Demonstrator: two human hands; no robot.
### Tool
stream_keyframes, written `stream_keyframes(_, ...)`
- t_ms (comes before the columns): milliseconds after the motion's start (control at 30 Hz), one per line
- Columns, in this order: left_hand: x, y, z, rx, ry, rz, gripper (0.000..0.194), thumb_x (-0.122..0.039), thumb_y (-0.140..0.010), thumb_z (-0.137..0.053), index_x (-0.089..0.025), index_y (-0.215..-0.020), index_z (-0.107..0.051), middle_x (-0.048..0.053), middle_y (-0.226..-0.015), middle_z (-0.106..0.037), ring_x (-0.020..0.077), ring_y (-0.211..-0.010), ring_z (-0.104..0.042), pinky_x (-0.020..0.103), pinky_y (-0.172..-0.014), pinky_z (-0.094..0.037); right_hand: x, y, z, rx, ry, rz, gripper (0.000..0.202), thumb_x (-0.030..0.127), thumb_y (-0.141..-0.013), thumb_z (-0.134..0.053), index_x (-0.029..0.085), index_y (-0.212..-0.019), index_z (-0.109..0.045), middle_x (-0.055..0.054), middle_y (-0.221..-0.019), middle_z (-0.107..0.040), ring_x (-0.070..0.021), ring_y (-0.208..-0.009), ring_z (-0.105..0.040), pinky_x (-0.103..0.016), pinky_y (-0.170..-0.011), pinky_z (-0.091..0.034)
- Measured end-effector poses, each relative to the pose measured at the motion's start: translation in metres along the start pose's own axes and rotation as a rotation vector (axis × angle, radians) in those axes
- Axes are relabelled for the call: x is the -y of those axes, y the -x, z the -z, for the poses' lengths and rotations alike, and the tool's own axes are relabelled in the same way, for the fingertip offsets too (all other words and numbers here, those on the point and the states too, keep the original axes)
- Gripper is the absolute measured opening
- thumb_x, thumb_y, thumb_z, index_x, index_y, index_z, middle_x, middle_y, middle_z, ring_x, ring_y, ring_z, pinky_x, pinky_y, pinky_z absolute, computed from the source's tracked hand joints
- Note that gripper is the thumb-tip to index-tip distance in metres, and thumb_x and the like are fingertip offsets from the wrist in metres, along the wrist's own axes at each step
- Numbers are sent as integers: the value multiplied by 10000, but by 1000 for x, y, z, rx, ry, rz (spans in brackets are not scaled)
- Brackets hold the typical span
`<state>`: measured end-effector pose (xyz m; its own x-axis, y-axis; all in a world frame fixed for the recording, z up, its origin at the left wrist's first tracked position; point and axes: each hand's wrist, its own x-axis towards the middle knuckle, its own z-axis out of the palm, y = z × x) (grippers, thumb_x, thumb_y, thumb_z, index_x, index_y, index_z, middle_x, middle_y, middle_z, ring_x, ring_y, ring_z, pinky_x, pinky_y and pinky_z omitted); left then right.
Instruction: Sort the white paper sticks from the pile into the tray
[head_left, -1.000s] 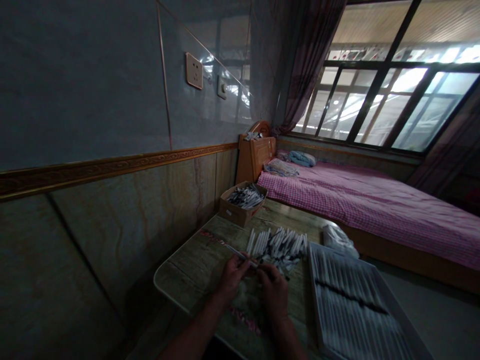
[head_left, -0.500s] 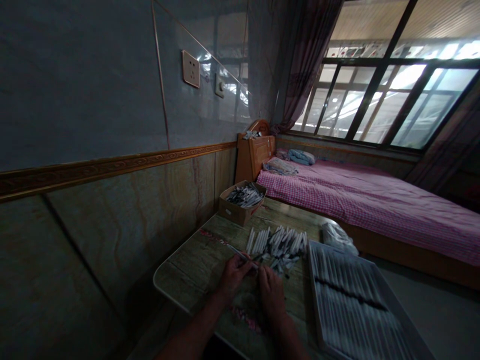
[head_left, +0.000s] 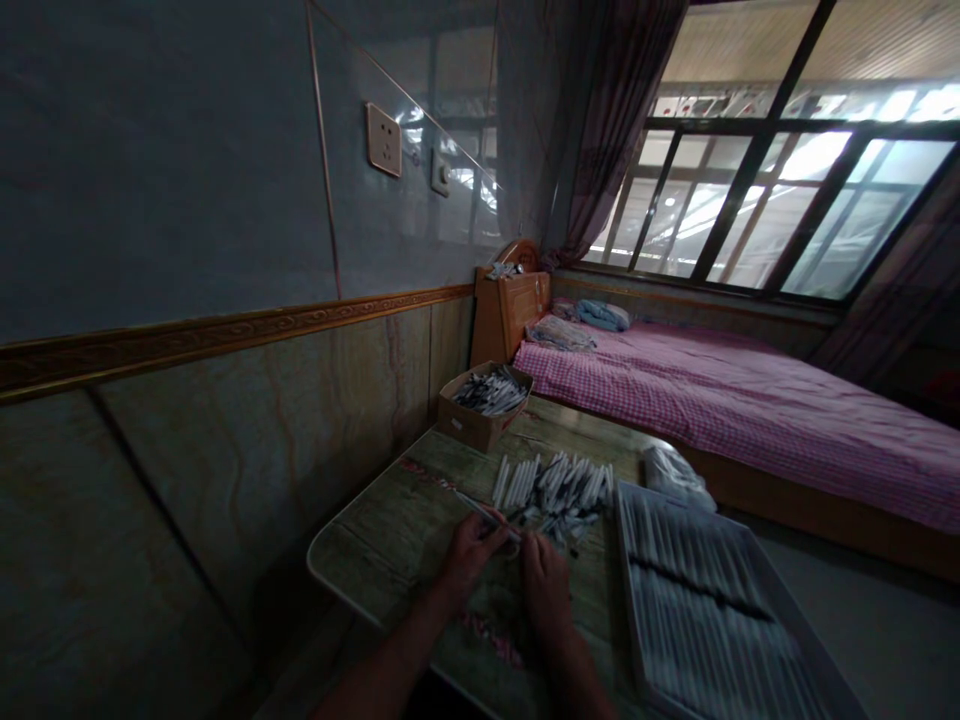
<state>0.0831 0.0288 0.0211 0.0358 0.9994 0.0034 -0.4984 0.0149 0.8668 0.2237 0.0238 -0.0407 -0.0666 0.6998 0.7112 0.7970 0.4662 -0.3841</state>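
My left hand (head_left: 469, 552) is closed around a slim, pale pen-like stick (head_left: 474, 502), whose far end sticks out up and to the left. Close beside it, my right hand (head_left: 545, 578) has its fingers curled at the near end of the same stick; its fingertips are partly hidden. Just beyond the hands lies a loose pile of white pen-like tubes with dark parts (head_left: 570, 490). To its left a few white tubes (head_left: 519, 482) lie side by side in a row.
A cardboard box (head_left: 471, 425) full of thin dark and pale sticks stands at the table's far left corner. On the right is a shallow tray (head_left: 628, 590) of rowed pale sticks, with a crumpled plastic bag (head_left: 675, 475) behind it. A bed (head_left: 720, 400) adjoins the table (head_left: 375, 540).
The stick has shifted very slightly between my hands, and my right hand has moved a little to the right. The pile, box and tray stay as they were.
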Motion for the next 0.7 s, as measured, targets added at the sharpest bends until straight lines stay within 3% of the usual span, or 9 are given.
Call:
stream_keyframes(167, 1, -3, 2, -37, -15, -32, 397, -395, -529, -862, -157, -747, -632, 9, -675, -684, 153, -627, -642, 259, -615, -521, 10, -8, 4, 85, -51, -30, 371, 264, -969, -289, 238, -832, -634, -38, -688, -639, -178, -596, -574, -281, -566, -414)
stream_keyframes(367, 0, -3, 2, -37, -21, -37, 390, -400, -536, -856, -161, -743, -628, 16, -669, -686, 158, -626, -638, 254, -595, -505, 15, -11, 5, 36, -203, -211, 362, 402, -983, -311, 233, -877, -613, -44, -781, -656, -188, -699, -602, -299, -640, -450)
stream_keyframes(500, 2, -3, 3, -14, -41, -28, 390, -386, -529, -864, -156, -742, -633, 11, -657, -676, 155, -616, -632, 255, -591, -504, 13, -11, 7, 72, -207, -182, 413, 452, -966, -306, 238, -805, -620, -51, -729, -642, -186, -653, -580, -292, -599, -423)
stream_keyframes(700, 4, -6, 5, -70, -39, -41, 401, -396, -525, -861, -162, -754, -630, 17, -685, -698, 168, -646, -653, 268, -618, -524, 18, -14, 13, 108, -280, -268, 392, 467, -966, -314, 244, -801, -592, -25, -725, -633, -177, -649, -577, -285, -596, -438)
